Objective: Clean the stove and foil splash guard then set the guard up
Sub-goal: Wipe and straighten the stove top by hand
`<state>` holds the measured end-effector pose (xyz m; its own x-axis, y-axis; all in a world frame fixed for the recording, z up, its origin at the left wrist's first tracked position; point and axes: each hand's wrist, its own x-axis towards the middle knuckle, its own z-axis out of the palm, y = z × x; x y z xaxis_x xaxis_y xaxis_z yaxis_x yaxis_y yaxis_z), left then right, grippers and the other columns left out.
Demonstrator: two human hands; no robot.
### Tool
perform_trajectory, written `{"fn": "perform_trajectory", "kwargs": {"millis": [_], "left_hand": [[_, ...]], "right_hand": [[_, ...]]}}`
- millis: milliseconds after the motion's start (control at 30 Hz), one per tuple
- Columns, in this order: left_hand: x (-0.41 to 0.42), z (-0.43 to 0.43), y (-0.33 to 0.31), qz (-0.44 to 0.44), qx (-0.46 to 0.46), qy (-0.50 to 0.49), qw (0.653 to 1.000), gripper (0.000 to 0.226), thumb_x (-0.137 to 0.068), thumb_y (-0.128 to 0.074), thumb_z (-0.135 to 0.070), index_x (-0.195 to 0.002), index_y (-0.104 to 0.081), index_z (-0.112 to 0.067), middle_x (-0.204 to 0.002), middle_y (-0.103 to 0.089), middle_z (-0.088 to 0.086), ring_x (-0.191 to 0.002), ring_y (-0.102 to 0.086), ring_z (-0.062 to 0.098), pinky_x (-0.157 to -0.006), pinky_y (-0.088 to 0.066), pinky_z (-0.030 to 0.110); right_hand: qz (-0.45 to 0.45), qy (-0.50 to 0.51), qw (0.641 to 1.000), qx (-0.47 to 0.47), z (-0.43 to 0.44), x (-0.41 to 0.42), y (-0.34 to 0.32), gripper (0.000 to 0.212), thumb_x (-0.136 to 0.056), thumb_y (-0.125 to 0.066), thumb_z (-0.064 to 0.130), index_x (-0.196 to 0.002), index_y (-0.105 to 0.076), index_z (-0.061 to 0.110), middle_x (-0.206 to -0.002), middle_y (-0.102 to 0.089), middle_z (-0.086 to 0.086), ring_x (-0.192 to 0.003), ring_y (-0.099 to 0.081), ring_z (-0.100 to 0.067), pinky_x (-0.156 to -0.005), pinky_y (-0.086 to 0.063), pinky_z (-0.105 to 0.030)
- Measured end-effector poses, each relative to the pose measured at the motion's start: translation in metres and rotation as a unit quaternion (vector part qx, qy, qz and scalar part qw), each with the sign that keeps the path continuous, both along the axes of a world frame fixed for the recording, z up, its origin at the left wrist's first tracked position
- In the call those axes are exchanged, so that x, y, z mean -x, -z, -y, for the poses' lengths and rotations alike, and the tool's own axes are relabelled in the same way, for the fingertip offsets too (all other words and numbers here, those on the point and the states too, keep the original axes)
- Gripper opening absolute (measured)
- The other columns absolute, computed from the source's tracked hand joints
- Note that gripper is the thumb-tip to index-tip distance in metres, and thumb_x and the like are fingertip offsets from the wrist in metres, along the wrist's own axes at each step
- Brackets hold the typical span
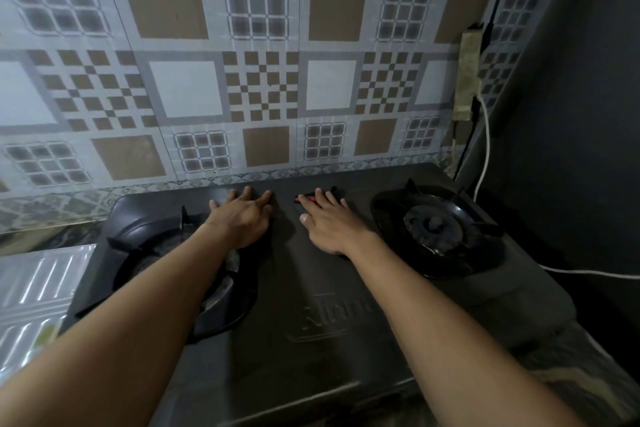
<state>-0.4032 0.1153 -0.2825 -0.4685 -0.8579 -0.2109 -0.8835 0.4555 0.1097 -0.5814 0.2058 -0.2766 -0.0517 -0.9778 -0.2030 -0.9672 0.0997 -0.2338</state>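
Black two-burner stove (pixel 311 288) on counter (pixel 588 367) against tiled wall (pixel 263 80), left hand (pixel 240 218) and right hand (pixel 327 224) flat on its rear centre, fingers (pixel 266 198) spread, foil splash guard (pixel 38 288) lying left of stove.

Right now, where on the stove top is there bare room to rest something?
The front middle of the stove, between the left burner and right burner, is bare. The back middle is crowded by the left hand and right hand.
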Motion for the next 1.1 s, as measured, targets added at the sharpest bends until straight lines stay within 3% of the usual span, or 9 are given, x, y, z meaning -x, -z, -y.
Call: {"fn": "perform_trajectory", "kwargs": {"millis": [267, 533, 833, 1100], "left_hand": [[0.004, -0.002, -0.004, 0.025, 0.009, -0.002, 1.0, 0.071, -0.097, -0.027, -0.066, -0.159, -0.009, -0.036, -0.167, -0.009, 0.007, -0.152, -0.008, 0.038, -0.116, -0.014, 0.068], [0.001, -0.002, -0.001, 0.012, 0.02, 0.005, 1.0, 0.072, -0.096, -0.026, -0.067, -0.159, -0.01, -0.035, -0.168, -0.007, 0.008, -0.152, -0.007, 0.039, -0.116, -0.011, 0.068], [0.0, -0.001, 0.006, 0.012, 0.021, 0.0, 1.0, 0.073, -0.095, -0.03, -0.068, -0.158, -0.013, -0.035, -0.168, -0.009, 0.006, -0.153, -0.006, 0.037, -0.116, -0.011, 0.069], [0.001, -0.029, -0.009, -0.043, 0.021, -0.002, 0.999, 0.072, -0.099, -0.021, -0.063, -0.159, -0.014, -0.025, -0.168, -0.008, 0.008, -0.153, -0.006, 0.036, -0.116, -0.004, 0.07]], "right_hand": [[0.016, -0.014, 1.0, 0.014, -0.054, 0.0, 0.006, 0.053, -0.107, -0.017, 0.045, -0.157, -0.005, 0.037, -0.166, 0.007, -0.002, -0.153, 0.007, -0.019, -0.122, 0.005, -0.041], [0.011, 0.087, 0.996, 0.023, -0.069, 0.013, 0.008, 0.054, -0.107, -0.016, 0.045, -0.158, -0.006, 0.031, -0.167, 0.004, -0.008, -0.153, 0.004, -0.026, -0.122, 0.002, -0.045], [0.018, -0.079, 0.993, 0.089, -0.107, -0.071, 0.019, 0.052, -0.107, -0.027, 0.035, -0.157, -0.019, 0.024, -0.167, -0.008, -0.006, -0.153, -0.003, -0.022, -0.123, -0.003, -0.044], [0.036, -0.008, 0.998, 0.052, -0.114, -0.053, 0.018, 0.054, -0.107, -0.022, 0.039, -0.159, -0.01, 0.027, -0.167, 0.001, -0.005, -0.153, 0.003, -0.018, -0.122, 0.004, -0.04]]}}
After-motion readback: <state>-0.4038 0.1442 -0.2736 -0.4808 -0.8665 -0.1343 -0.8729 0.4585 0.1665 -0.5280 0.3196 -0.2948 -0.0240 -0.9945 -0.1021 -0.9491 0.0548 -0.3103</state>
